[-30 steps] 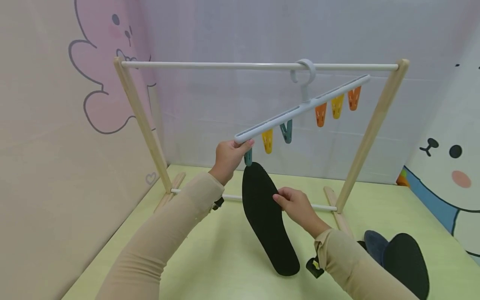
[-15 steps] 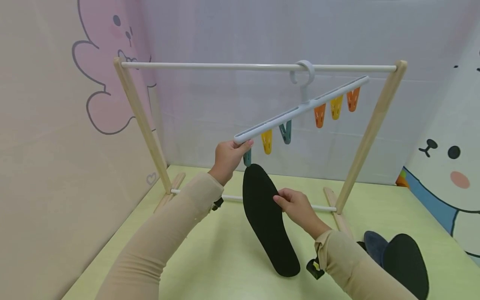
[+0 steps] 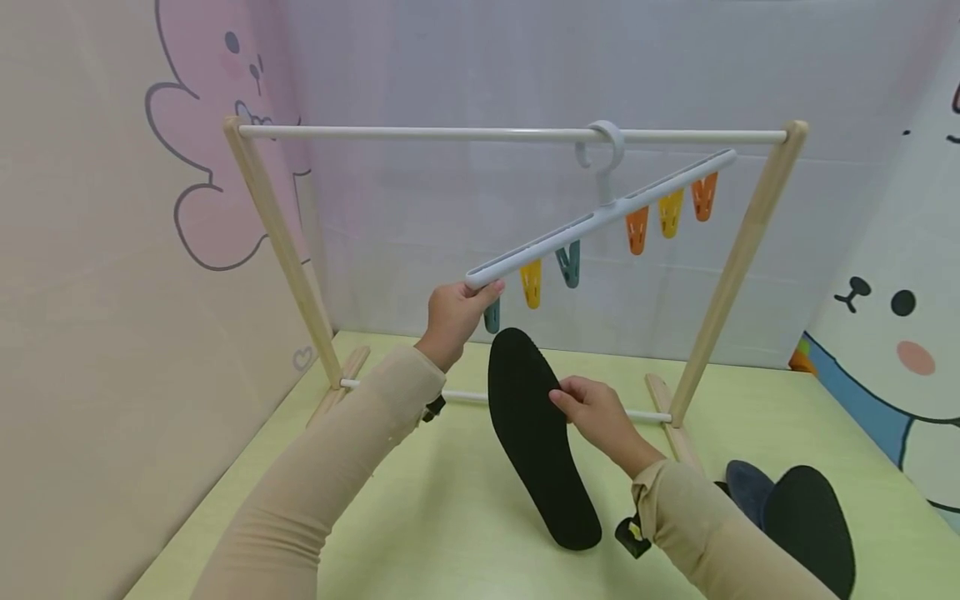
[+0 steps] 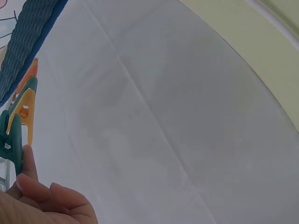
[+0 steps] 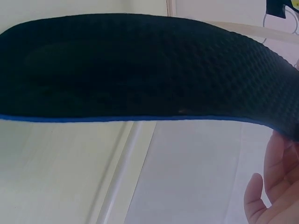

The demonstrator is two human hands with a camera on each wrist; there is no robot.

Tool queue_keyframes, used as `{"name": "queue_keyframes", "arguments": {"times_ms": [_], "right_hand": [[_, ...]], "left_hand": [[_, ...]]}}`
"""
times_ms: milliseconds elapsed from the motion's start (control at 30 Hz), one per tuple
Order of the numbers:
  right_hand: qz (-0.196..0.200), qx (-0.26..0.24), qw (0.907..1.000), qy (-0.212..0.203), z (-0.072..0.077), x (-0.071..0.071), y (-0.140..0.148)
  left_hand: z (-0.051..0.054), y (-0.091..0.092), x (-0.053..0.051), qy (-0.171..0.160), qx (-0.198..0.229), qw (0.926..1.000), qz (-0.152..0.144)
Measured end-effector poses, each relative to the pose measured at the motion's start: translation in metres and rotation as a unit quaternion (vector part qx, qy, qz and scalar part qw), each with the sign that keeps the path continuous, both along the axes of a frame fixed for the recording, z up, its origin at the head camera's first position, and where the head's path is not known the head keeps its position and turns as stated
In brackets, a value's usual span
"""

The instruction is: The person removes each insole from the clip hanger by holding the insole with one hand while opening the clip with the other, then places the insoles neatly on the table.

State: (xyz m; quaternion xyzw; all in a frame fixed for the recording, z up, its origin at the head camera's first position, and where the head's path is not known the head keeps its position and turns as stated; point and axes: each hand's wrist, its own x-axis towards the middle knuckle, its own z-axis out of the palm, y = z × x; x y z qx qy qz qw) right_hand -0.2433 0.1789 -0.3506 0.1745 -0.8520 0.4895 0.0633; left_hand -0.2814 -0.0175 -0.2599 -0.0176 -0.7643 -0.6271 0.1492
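A black insole [image 3: 536, 450] hangs tilted in the air in the head view, its upper end just right of a dark green clip [image 3: 492, 317]. My right hand [image 3: 596, 417] pinches the insole's right edge between thumb and fingers. In the right wrist view the insole [image 5: 140, 70] shows a textured face and a blue rim. With my left hand [image 3: 456, 321] I pinch the green clip at the near left end of a white hanger [image 3: 570, 236]. The left wrist view shows that clip [image 4: 16, 142] by the fingertips; whether its mouth is spread is unclear.
The hanger hooks over the white top bar [image 3: 420, 132] of a wooden-sided rack [image 3: 738, 275]. Along it hang yellow [image 3: 531, 283], orange and green clips. More insoles [image 3: 810, 525] lie at the right of the pale yellow table [image 3: 420, 542].
The insole's upper end has shifted slightly right, away from the green clip. The hanger and left hand have drifted slightly left in view. Both grips stay the same.
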Motion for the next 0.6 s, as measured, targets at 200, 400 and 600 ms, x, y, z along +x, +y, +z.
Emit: {"name": "queue_keyframes", "arguments": {"times_ms": [200, 400, 600], "right_hand": [[0.000, 0.000, 1.0000, -0.001, 0.000, 0.000, 0.002], [-0.004, 0.007, 1.0000, 0.003, 0.000, 0.000, 0.008], [-0.010, 0.012, 0.9999, -0.001, 0.000, 0.000, 0.016]], "left_hand": [[-0.003, -0.001, -0.001, -0.002, 0.012, 0.9999, -0.001], [-0.005, 0.000, -0.002, 0.004, 0.029, 0.9996, 0.002], [-0.007, 0.001, -0.002, 0.000, 0.029, 0.9996, 0.003]]}}
